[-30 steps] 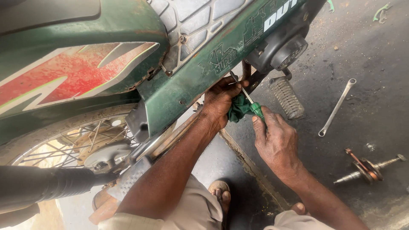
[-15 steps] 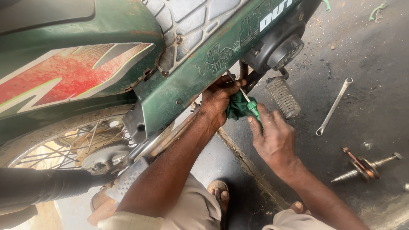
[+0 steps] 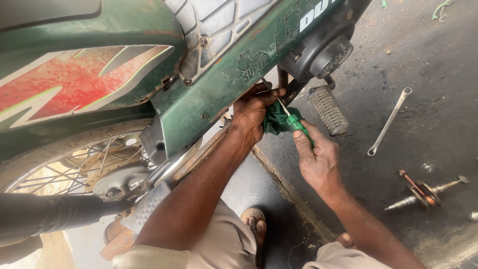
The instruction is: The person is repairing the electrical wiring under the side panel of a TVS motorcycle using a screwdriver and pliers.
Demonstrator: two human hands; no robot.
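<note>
A green motorcycle [image 3: 209, 84] with red side graphics fills the upper left. My left hand [image 3: 254, 112] reaches under its green side cover and presses a dark green cloth [image 3: 274, 122] against the frame. My right hand [image 3: 316, 157] grips a green-handled screwdriver [image 3: 295, 123], its metal shaft angled up into the cloth and the area below the engine. The screwdriver tip is hidden behind my left hand's fingers.
A ribbed rubber footpeg [image 3: 327, 109] sticks out beside my hands. A long spanner [image 3: 389, 121] lies on the dark concrete floor to the right, with a rusty axle bolt assembly [image 3: 425, 189] below it. The spoked rear wheel [image 3: 89, 164] and black exhaust [image 3: 55, 214] sit at lower left.
Both hands have stayed at the same spot under the side cover. The screwdriver has shifted slightly in my right hand and the view has drifted a little.
</note>
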